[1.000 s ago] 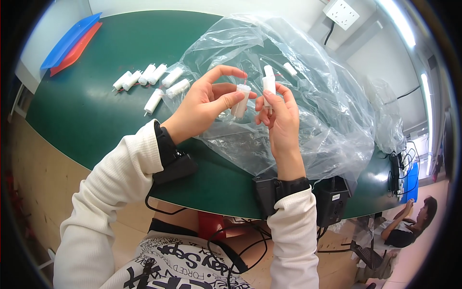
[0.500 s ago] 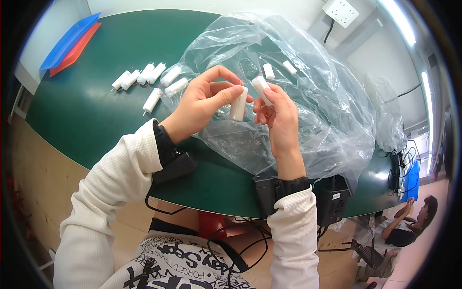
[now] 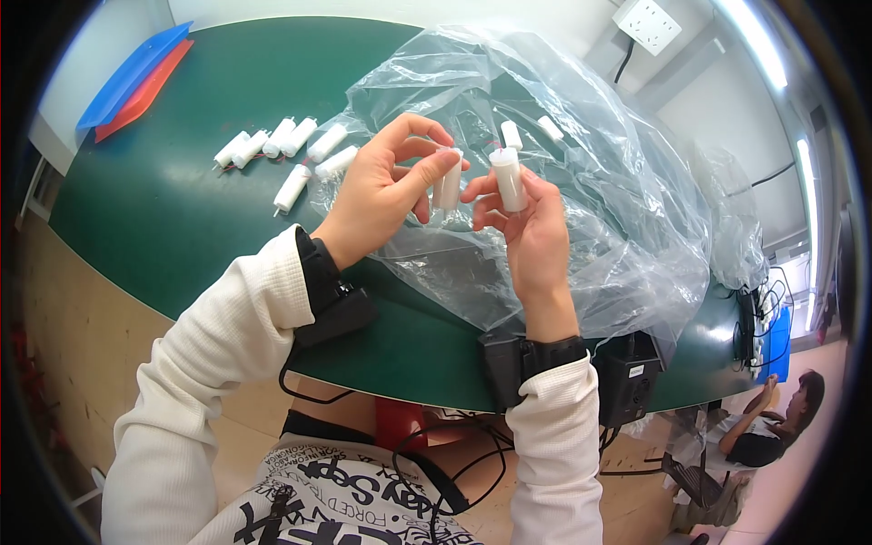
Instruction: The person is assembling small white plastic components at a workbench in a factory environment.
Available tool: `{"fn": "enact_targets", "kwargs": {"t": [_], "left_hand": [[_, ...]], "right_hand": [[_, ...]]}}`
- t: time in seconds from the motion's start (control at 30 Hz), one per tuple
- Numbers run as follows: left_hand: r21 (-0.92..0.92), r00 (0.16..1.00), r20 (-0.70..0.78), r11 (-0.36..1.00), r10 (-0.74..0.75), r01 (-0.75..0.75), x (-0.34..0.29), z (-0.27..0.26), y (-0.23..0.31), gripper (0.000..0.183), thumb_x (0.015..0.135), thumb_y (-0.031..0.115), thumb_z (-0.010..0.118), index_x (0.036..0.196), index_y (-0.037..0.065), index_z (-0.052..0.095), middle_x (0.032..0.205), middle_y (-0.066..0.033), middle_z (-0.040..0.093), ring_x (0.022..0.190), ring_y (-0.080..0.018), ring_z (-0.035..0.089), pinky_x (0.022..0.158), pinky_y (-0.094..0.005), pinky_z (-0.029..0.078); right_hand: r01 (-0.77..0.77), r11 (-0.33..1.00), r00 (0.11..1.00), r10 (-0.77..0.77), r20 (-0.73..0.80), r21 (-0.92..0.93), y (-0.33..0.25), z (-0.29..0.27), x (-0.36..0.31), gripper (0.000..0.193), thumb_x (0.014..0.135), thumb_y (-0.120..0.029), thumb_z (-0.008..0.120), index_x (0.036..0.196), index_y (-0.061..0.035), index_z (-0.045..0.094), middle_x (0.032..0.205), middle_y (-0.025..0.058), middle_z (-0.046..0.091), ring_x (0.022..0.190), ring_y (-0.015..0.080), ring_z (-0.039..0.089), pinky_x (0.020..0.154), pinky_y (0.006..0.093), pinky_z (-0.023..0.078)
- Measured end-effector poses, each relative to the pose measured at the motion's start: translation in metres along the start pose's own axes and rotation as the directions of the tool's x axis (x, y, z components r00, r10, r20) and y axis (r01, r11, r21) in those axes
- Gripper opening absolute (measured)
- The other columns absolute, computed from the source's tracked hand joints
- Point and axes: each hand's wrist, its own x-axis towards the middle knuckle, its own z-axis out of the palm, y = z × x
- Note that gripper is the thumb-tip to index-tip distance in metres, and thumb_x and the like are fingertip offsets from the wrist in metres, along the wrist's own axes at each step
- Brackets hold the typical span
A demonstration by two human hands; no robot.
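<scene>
My left hand (image 3: 386, 186) pinches a white cylinder (image 3: 446, 189) between thumb and fingers. In my right hand (image 3: 530, 218) is a second white cylinder (image 3: 508, 180), held tilted with its round end up. Both are held side by side above a large clear plastic bag (image 3: 554, 263), which spreads over the table. Two more white cylinders, one of them a short one (image 3: 511, 135), lie in or under the bag. Left of my left hand rest several similar cylinders (image 3: 292, 188), some with thin red wires and a small pin at one end.
The green table (image 3: 182, 218) curves around in front of me. Blue (image 3: 136, 77) and red trays (image 3: 145, 100) stand at the far left. A black box with sockets (image 3: 629, 377) sits at the near right edge. Another person (image 3: 763, 431) is at the far right.
My right hand has turned its cylinder from leaning left to nearly upright, lower and slightly right. The left hand's cylinder has risen a little and its fingers have shifted.
</scene>
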Motion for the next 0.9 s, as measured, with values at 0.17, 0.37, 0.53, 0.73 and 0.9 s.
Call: {"fn": "enact_targets", "kwargs": {"t": [0.17,0.37,0.53,0.73,0.9], "left_hand": [[0.015,0.998,-0.003,0.998,-0.055,0.055,-0.002,0.000,-0.003,0.021,0.091,0.023,0.057,0.102,0.006,0.051,0.091,-0.0063,0.064,0.062,-0.0070,0.056,0.045,-0.0184,0.040],[0.009,0.996,-0.039,0.996,-0.085,0.085,-0.001,-0.003,0.001,0.024,0.094,0.028,0.050,0.099,0.005,0.054,0.092,-0.0053,0.063,0.069,-0.0059,0.053,0.058,-0.0198,0.041],[0.098,0.999,-0.028,0.995,0.033,-0.030,0.000,-0.005,-0.003,0.028,0.092,0.028,0.052,0.106,0.005,0.057,0.094,-0.0059,0.063,0.084,-0.0099,0.054,0.077,-0.0272,0.042],[0.071,0.988,0.114,0.991,0.109,-0.117,-0.003,-0.003,0.001,0.030,0.083,0.024,0.065,0.109,0.008,0.060,0.093,-0.0048,0.065,0.087,-0.0107,0.059,0.075,-0.0261,0.043],[0.037,0.991,0.077,0.992,0.114,-0.117,-0.003,-0.001,0.001,0.027,0.080,0.019,0.068,0.104,0.008,0.061,0.089,-0.0026,0.066,0.082,-0.0103,0.061,0.074,-0.0254,0.043]], "right_hand": [[0.070,0.919,0.998,-0.064,0.029,-0.389,0.012,0.010,0.001,0.023,0.084,-0.020,0.063,0.098,-0.0023,0.057,0.081,0.0005,0.059,0.068,0.0046,0.051,0.060,0.0200,0.042],[0.123,0.956,0.987,-0.146,-0.070,-0.265,0.007,0.014,0.000,0.022,0.081,-0.012,0.065,0.095,0.0006,0.053,0.080,0.0042,0.060,0.076,0.0112,0.061,0.058,0.0220,0.048],[0.079,0.996,0.997,-0.078,0.012,-0.043,0.000,0.005,0.000,0.022,0.081,-0.010,0.059,0.098,0.0005,0.051,0.086,0.0100,0.060,0.079,0.0195,0.064,0.061,0.0275,0.050],[0.010,1.000,0.990,-0.012,0.139,0.013,-0.002,0.007,-0.001,0.023,0.079,-0.012,0.058,0.099,-0.0015,0.050,0.087,0.0098,0.061,0.082,0.0198,0.063,0.062,0.0283,0.048],[0.059,0.998,0.989,-0.054,0.141,-0.032,-0.001,0.007,-0.002,0.021,0.081,-0.013,0.052,0.098,0.0003,0.051,0.089,0.0137,0.060,0.077,0.0191,0.058,0.066,0.0303,0.046]]}}
